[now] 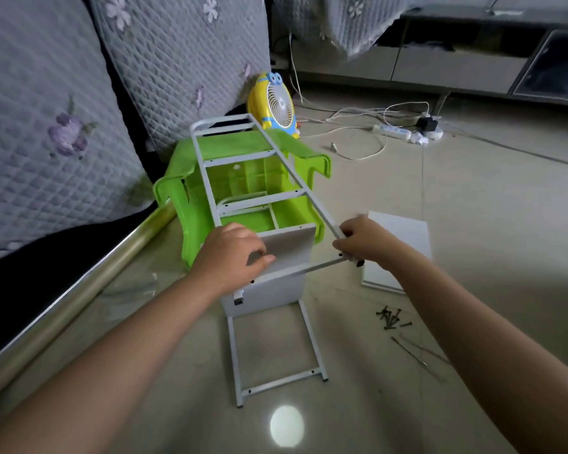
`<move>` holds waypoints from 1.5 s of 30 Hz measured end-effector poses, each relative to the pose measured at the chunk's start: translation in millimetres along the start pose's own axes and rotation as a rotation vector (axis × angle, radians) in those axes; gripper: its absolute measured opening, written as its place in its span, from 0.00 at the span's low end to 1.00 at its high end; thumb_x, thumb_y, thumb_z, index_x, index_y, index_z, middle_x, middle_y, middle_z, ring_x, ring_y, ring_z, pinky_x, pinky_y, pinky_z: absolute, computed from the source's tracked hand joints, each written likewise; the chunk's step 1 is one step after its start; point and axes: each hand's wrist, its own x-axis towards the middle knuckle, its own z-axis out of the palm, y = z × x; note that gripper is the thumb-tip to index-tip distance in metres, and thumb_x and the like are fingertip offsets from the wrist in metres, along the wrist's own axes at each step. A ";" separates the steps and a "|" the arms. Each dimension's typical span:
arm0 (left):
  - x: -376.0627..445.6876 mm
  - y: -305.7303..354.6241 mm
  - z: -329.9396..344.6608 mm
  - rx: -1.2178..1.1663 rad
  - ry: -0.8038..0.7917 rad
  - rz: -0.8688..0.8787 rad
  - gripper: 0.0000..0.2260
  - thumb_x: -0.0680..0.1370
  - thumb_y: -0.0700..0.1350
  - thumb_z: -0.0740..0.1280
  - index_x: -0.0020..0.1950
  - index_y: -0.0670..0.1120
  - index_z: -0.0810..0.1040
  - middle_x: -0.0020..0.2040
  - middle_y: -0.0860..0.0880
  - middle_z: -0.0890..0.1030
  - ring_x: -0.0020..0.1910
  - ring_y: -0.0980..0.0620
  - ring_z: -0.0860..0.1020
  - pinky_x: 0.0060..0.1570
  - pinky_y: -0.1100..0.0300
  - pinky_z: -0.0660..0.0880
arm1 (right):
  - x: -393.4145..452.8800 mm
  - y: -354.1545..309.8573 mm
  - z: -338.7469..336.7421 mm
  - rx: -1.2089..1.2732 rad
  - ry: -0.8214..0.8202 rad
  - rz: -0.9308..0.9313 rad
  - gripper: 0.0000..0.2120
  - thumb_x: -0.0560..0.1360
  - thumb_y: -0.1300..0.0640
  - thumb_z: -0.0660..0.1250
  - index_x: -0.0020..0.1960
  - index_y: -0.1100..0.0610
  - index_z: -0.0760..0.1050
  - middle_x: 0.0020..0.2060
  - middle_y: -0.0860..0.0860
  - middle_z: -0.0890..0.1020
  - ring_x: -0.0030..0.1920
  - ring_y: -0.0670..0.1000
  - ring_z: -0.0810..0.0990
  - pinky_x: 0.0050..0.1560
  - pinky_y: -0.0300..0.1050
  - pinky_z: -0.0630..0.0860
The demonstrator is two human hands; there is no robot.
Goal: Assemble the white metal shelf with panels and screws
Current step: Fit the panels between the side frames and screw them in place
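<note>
1. Left hand (233, 253) fingers curl round the white panel (287, 245) edge.
2. Right hand (363, 239) pinches the white frame (304, 193) corner, resting over a green stool (243, 178).
3. Screws (391, 317) lie loose on the floor (473, 224); a yellow fan (274, 106) sits behind.

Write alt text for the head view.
Both hands grip a white metal shelf frame lying across a green plastic stool: left hand on a white panel, right hand at the frame's corner. Black screws lie nearby.

1 head-worn view looks forward and down, close over the hands (295, 250) and floor (473, 224).
</note>
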 end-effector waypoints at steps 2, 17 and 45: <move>-4.7 -0.8 -3.1 0.000 -0.030 -0.065 0.22 0.70 0.56 0.60 0.53 0.43 0.82 0.52 0.45 0.81 0.56 0.44 0.75 0.55 0.56 0.68 | -0.6 -2.2 2.8 -0.238 0.010 -0.022 0.17 0.72 0.65 0.62 0.27 0.59 0.61 0.25 0.53 0.69 0.27 0.50 0.69 0.27 0.39 0.65; -26.0 0.7 -21.4 0.325 -0.252 -0.225 0.33 0.67 0.68 0.65 0.68 0.53 0.67 0.63 0.51 0.71 0.65 0.49 0.66 0.59 0.56 0.69 | 49.1 -63.6 35.7 -0.693 -0.003 -0.283 0.17 0.78 0.58 0.56 0.67 0.58 0.67 0.64 0.59 0.71 0.65 0.59 0.68 0.63 0.51 0.69; -3.6 -27.9 -9.1 0.359 -0.061 -0.422 0.08 0.79 0.43 0.61 0.52 0.42 0.78 0.52 0.42 0.78 0.54 0.40 0.76 0.39 0.58 0.65 | 27.2 -35.2 32.3 -0.563 0.235 -0.404 0.13 0.75 0.59 0.63 0.57 0.56 0.78 0.62 0.55 0.71 0.58 0.58 0.72 0.59 0.44 0.66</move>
